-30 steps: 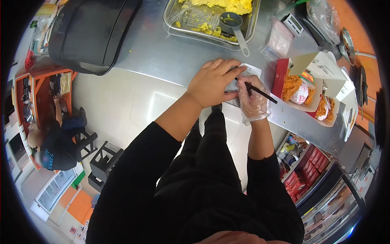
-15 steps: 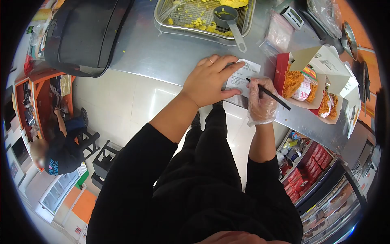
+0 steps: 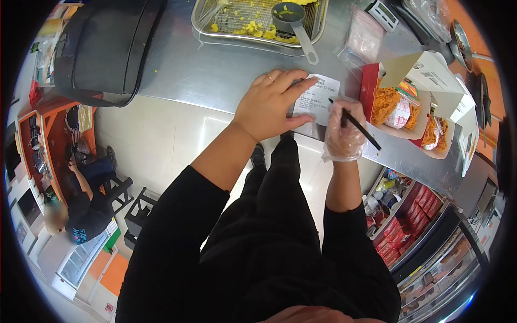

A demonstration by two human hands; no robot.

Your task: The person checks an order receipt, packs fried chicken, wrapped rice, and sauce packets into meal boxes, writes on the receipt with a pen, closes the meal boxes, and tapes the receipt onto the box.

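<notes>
A printed white receipt (image 3: 316, 97) lies at the near edge of the steel counter (image 3: 186, 72). My left hand (image 3: 269, 105), bare and with a ring, rests with spread fingers on the receipt's left side. My right hand (image 3: 343, 131), in a clear plastic glove, grips a black pen (image 3: 362, 130), whose tip is over the receipt's right part. To the right stand opened red-and-white boxes (image 3: 370, 91) with fried chicken (image 3: 383, 106) and wrapped packs (image 3: 399, 114) in them.
A wire-rack tray (image 3: 204, 32) with yellow food and a measuring cup (image 3: 288, 15) is at the back. Plastic bags (image 3: 364, 37) and a small digital device (image 3: 382, 16) lie to its right. A black bag (image 3: 105, 51) stands left. Another person (image 3: 81, 207) sits at far left.
My right hand first moved right off the receipt's middle, uncovering its print, and the pen stays in it. My left hand still rests on the paper. The whole view has shifted a little.
</notes>
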